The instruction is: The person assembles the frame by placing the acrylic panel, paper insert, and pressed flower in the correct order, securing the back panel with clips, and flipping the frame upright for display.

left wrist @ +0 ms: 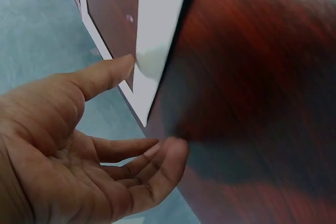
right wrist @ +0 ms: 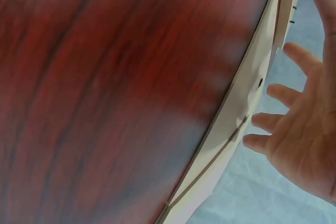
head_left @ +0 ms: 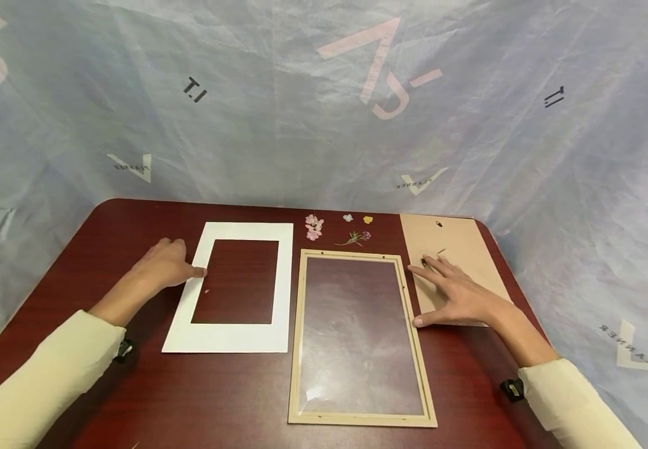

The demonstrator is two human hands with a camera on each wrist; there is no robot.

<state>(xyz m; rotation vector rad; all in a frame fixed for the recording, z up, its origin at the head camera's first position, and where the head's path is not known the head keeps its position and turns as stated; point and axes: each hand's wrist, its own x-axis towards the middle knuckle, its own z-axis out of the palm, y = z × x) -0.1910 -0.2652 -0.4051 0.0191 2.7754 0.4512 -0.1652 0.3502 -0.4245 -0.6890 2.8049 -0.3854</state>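
A white picture mat [head_left: 239, 338] with a rectangular window lies flat on the table's left side. Over its left border reaches my left hand [head_left: 163, 265], thumb at the border and fingers loosely bent past the outer edge; the left wrist view shows a gap between thumb and fingers. Right of the mat lies a light wooden picture frame [head_left: 363, 419] with a clear pane. My right hand [head_left: 458, 296] is spread above the tan backing board [head_left: 469, 249], its thumb tip near the frame's right side. In the right wrist view the fingers [right wrist: 262, 123] are apart and hold nothing.
Behind the frame lie a pink flower cluster [head_left: 313, 227], a pale blue blossom [head_left: 348, 217], a yellow blossom [head_left: 368, 219] and a purple-tipped sprig [head_left: 357, 237]. A printed grey sheet [head_left: 279, 125] hangs around the dark red table [head_left: 217, 399].
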